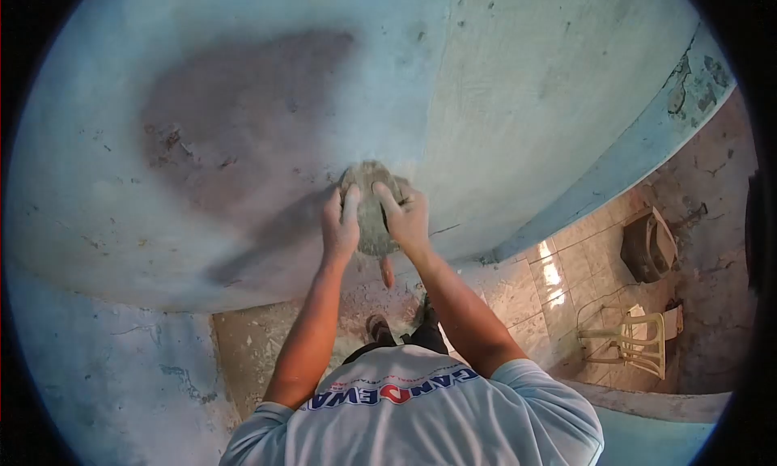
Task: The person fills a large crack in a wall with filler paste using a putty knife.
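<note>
Both my hands grip a dusty grey-green trowel-like tool (372,219) at the blue wall (388,85). My left hand (341,221) is closed on its left edge, thumb lying on its face. On the right edge my right hand (407,217) is closed the same way, its thumb also on the face. A reddish-brown handle (388,273) sticks out below the tool, towards me. Whether the tool's far side touches the wall is hidden.
A large dark shadow lies on the wall's left part. Cracked, flaking paint (684,85) shows at upper right. Below right are a pale plastic chair (643,340), a brown box-like object (647,246) and a tiled floor (579,263). My shoes are on a dusty floor.
</note>
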The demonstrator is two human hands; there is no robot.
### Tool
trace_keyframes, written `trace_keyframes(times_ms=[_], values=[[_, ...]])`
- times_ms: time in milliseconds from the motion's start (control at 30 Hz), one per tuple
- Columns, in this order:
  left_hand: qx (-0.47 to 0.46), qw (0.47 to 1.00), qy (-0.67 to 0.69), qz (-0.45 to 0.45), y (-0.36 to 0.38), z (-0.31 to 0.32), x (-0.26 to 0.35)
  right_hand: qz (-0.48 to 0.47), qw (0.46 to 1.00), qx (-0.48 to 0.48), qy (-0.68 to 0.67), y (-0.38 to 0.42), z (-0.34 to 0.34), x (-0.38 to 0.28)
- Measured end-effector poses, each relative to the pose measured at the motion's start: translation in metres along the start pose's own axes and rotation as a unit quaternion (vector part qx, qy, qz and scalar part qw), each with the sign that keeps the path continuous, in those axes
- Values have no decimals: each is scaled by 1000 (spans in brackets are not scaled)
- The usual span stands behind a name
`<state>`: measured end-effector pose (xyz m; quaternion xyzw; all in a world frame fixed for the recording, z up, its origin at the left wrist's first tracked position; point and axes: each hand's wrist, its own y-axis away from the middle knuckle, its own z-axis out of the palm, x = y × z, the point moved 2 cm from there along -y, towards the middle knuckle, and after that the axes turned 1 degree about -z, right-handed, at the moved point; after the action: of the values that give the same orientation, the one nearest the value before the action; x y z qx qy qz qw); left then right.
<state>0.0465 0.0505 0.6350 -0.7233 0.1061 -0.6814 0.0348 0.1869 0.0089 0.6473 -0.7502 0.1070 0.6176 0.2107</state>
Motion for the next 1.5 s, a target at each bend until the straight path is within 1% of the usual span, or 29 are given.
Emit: trace_keyframes(times_ms=[33,100,133,233,267,300,333,433,467,500,533,600,633,667,700,800,833,933,967,1033,1067,1100,1133,1233,1267,1333,1433,1467,1500], values=[[14,999,-34,28,6,3,-24,-8,1000,2,28,7,0,14],[14,998,-65,15,36,12,-78,-8,999,33,-27,36,7,79],[14,997,-81,8,41,15,-90,-7,997,49,-54,40,9,97],[63,991,-40,109,19,19,-64,-107,988,107,-18,17,13,71],[42,996,-43,73,12,16,-37,-77,994,72,-35,8,9,49],[23,998,-46,40,-4,9,6,-50,997,36,-54,-9,3,16],[6,999,-47,10,-12,6,27,-27,997,0,-73,-18,1,0],[16,1000,-3,20,-3,9,12,-31,998,24,-44,-7,0,5],[35,999,5,24,11,14,-5,-25,999,37,-27,10,1,31],[31,999,-23,26,26,16,-46,-23,998,52,-11,29,3,70],[29,998,-50,28,34,18,-76,-22,998,65,4,35,5,90],[64,992,-44,95,32,20,-73,-66,994,84,-21,30,11,88],[80,988,-41,123,31,22,-55,-84,992,94,-32,29,12,72],[51,996,-31,71,19,18,-43,-59,995,73,-30,15,10,60],[23,999,-23,14,4,12,-7,-28,998,52,-29,-1,7,30],[35,998,42,23,-9,13,27,-45,995,39,-86,-17,4,1],[15,999,-12,-28,-4,10,16,-29,998,40,-39,-7,1,1],[49,997,-15,56,30,20,-52,-22,999,49,-11,28,5,80],[54,997,-18,52,30,21,-61,-15,999,49,-12,27,6,85],[63,997,-30,32,35,17,-55,11,999,49,-14,34,11,78],[57,997,-34,38,23,14,-52,-14,998,47,-30,20,13,74],[49,997,-40,37,5,9,-12,-30,998,43,-45,1,13,36],[41,997,-47,35,-5,5,12,-46,996,39,-62,-8,13,12],[19,998,-43,-34,-11,2,17,-49,997,37,-52,-13,7,-2],[41,999,3,20,-1,9,6,-43,997,46,-44,-3,8,12],[82,992,-32,91,23,15,-40,-43,997,65,-25,23,10,59],[81,995,-27,55,37,18,-50,-21,997,70,-32,39,11,67],[61,996,-34,55,26,17,-52,-20,997,62,-31,28,10,68],[42,997,-42,50,5,12,-26,-13,998,52,-31,7,7,38]])
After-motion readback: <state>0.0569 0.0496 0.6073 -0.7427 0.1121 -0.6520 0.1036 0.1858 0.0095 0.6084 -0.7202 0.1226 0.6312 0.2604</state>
